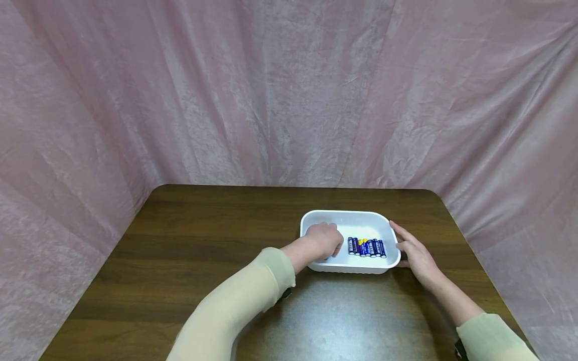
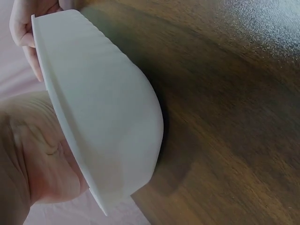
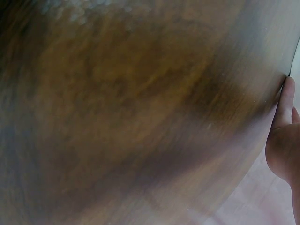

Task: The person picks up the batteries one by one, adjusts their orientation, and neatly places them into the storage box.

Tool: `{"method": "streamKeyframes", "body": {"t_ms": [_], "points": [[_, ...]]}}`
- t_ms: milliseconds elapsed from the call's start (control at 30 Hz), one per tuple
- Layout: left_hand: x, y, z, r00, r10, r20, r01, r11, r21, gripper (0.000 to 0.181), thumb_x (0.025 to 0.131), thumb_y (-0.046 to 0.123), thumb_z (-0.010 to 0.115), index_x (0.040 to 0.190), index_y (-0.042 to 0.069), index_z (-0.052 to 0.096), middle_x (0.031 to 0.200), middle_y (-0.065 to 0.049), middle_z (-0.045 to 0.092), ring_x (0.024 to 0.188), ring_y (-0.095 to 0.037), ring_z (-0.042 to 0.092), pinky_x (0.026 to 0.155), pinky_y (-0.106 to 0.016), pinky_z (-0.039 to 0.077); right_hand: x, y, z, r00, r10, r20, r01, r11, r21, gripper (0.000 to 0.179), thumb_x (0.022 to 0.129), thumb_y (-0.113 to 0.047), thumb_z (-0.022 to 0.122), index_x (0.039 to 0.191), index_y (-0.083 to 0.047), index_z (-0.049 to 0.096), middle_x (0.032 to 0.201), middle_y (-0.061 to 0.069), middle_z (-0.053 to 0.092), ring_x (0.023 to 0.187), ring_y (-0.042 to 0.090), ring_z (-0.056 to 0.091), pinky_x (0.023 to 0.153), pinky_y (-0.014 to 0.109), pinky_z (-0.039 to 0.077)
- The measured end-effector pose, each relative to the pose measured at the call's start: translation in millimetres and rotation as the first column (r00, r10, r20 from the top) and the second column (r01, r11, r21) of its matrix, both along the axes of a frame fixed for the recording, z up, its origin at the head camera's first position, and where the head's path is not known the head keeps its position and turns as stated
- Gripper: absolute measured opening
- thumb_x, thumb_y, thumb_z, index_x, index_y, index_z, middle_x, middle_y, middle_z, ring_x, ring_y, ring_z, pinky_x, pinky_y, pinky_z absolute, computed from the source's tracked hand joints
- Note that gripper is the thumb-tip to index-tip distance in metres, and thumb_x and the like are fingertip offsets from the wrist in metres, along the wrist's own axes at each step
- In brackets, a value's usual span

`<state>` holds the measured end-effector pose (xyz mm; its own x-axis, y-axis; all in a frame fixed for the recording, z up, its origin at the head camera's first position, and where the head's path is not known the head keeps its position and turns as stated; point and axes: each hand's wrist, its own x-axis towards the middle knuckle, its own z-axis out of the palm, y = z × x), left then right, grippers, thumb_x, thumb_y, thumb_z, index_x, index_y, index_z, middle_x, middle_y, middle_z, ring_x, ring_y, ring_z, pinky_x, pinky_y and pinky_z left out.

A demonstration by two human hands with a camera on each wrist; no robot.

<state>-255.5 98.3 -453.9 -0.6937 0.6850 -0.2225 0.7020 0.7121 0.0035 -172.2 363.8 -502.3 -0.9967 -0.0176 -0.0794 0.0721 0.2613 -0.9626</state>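
Observation:
A white plastic tray (image 1: pixel 366 218) stands on the table, with a row of AA-size batteries (image 1: pixel 367 247), mostly dark blue with some yellow, lying side by side in it. My left hand (image 1: pixel 322 239) reaches over the tray's left end, knuckles up and fingers bent down close to its floor, left of the row. Its fingertips are hidden, and I cannot tell whether they hold anything. A small bluish bit shows beneath that hand. My right hand (image 1: pixel 417 258) touches the tray's right end, fingers extended and spread along the rim and outer wall.
The brown wooden table (image 1: pixel 217 225) extends around the tray, with its back edge some way behind. A pink velvety curtain (image 1: pixel 271 100) hangs behind and at both sides. In the left wrist view, the tray's outer wall (image 2: pixel 103 103) fills the middle.

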Motion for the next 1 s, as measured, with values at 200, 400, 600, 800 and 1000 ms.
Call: {"method": "streamKeyframes", "body": {"t_ms": [200, 400, 600, 800, 1000], "points": [[1.4, 3.0, 5.8, 0.997, 0.072, 0.037, -0.073, 0.997, 0.032, 0.011, 0.092, 0.024, 0.071, 0.082, 0.024, 0.066, 0.088, 0.005, 0.055, 0.08, -0.015, 0.053, 0.064, -0.033, 0.047, 0.2, 0.0, -0.2, 1.0, -0.001, 0.001, 0.001, 1.0, 0.002, 0.061, 0.106, -0.011, 0.035, 0.164, -0.023, 0.024, 0.164, 0.024, 0.025, 0.132, 0.042, 0.043, 0.08, 0.039, 0.059], [7.0, 5.0, 6.5, 0.982, 0.161, 0.096, -0.162, 0.987, -0.005, 0.027, 0.089, 0.042, 0.075, 0.092, 0.017, 0.065, 0.081, 0.004, 0.062, 0.073, -0.015, 0.055, 0.062, -0.036, 0.047, 0.4, 0.1, -0.2, 1.0, -0.007, 0.003, 0.007, 1.0, 0.003, 0.061, 0.105, -0.01, 0.035, 0.164, -0.023, 0.024, 0.165, 0.022, 0.024, 0.132, 0.042, 0.043, 0.08, 0.039, 0.059], [10.0, 4.9, 6.8, 0.975, 0.193, 0.109, -0.191, 0.981, -0.028, 0.018, 0.091, 0.032, 0.071, 0.084, 0.016, 0.065, 0.076, 0.004, 0.061, 0.068, -0.014, 0.053, 0.06, -0.034, 0.046, 0.8, -1.4, 0.3, 1.0, -0.01, 0.009, 0.01, 1.0, 0.002, 0.062, 0.105, -0.01, 0.036, 0.164, -0.023, 0.024, 0.163, 0.025, 0.026, 0.128, 0.041, 0.046, 0.08, 0.039, 0.059], [8.6, 5.0, 6.6, 0.975, 0.201, 0.094, -0.198, 0.979, -0.04, 0.018, 0.09, 0.03, 0.069, 0.079, 0.017, 0.063, 0.075, 0.004, 0.061, 0.068, -0.013, 0.053, 0.059, -0.035, 0.046, 0.4, -0.9, 0.9, 1.0, -0.017, 0.016, 0.017, 1.0, 0.013, 0.062, 0.105, -0.012, 0.036, 0.164, -0.025, 0.023, 0.164, 0.024, 0.025, 0.131, 0.041, 0.044, 0.08, 0.038, 0.059], [0.6, 3.9, 10.3, 0.947, 0.283, 0.151, -0.288, 0.957, 0.014, 0.021, 0.094, 0.036, 0.069, 0.088, 0.016, 0.067, 0.082, 0.002, 0.062, 0.074, -0.015, 0.056, 0.064, -0.036, 0.049, -0.5, -0.8, 1.3, 1.0, -0.013, 0.017, 0.013, 1.0, 0.023, 0.061, 0.106, -0.013, 0.035, 0.164, -0.025, 0.023, 0.165, 0.023, 0.023, 0.133, 0.042, 0.042, 0.08, 0.038, 0.058]]}}
